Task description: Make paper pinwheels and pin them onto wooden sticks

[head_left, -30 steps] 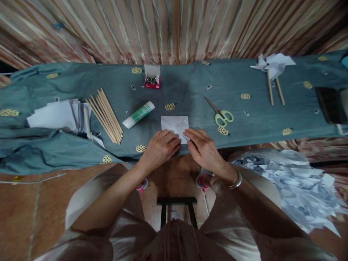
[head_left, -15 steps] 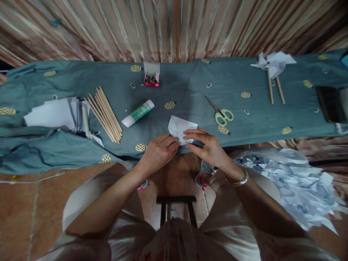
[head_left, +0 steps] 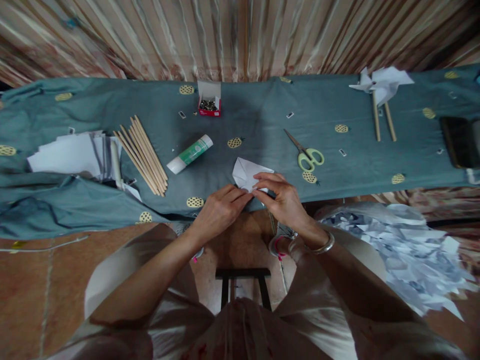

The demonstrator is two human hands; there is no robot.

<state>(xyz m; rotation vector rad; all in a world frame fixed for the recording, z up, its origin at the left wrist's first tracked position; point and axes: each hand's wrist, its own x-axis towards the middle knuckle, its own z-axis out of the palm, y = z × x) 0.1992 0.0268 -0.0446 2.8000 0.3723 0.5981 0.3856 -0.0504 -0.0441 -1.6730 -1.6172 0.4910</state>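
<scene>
A small piece of white paper (head_left: 247,171), creased and folded, lies at the front edge of the cloth-covered table. My left hand (head_left: 225,207) pinches its near edge, fingers pressed together. From the other side my right hand (head_left: 282,200) grips the same paper between thumb and fingers, its fingertips meeting those of the left. The fingers hide the paper's lower part. To the left of it lies a green and white glue stick (head_left: 190,154). Scissors with pale green handles (head_left: 310,159) rest to the right, blades pointing away from me.
Several wooden sticks (head_left: 144,157) and a stack of white paper sheets (head_left: 69,156) lie left. A red box of metal pins (head_left: 210,106) stands open at the back. White paper pinwheels (head_left: 384,85) lie back right, near a dark phone-like object (head_left: 458,142). Paper scraps (head_left: 405,255) fill a bag below.
My right hand's fingers have drawn in toward the left hand's fingertips at the paper's near edge. The left hand has shifted slightly right. The camera view has moved a little.
</scene>
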